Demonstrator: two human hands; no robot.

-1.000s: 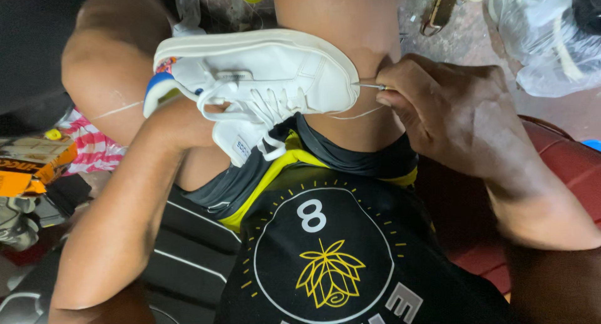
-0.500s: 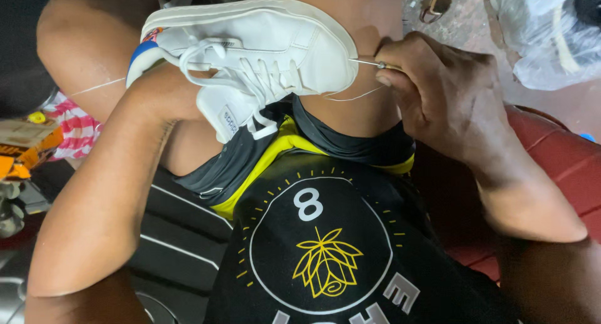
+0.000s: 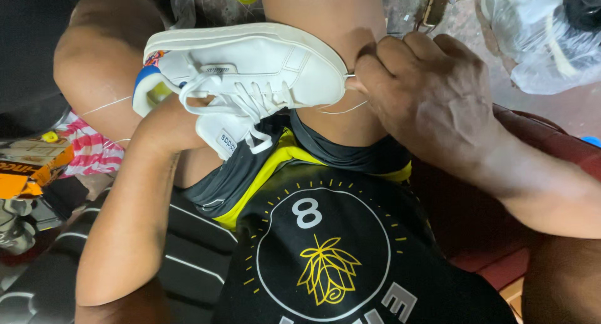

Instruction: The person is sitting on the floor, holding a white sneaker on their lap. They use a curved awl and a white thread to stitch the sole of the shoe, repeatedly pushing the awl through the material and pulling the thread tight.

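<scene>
My right hand (image 3: 432, 98) pinches a thin needle (image 3: 348, 75) at the toe of the white sneaker (image 3: 250, 67). I cannot tell my left hand's state; the sneaker hides it.

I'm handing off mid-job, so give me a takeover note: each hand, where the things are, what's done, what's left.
Right hand: pinching a needle at the toe of the white shoe, thread looping below.
Left hand: hidden behind the shoe, apparently bracing it on the lap.
Done: needle sits at the toe, at the sole edge.
Left: cannot tell how much of the seam remains.
</scene>
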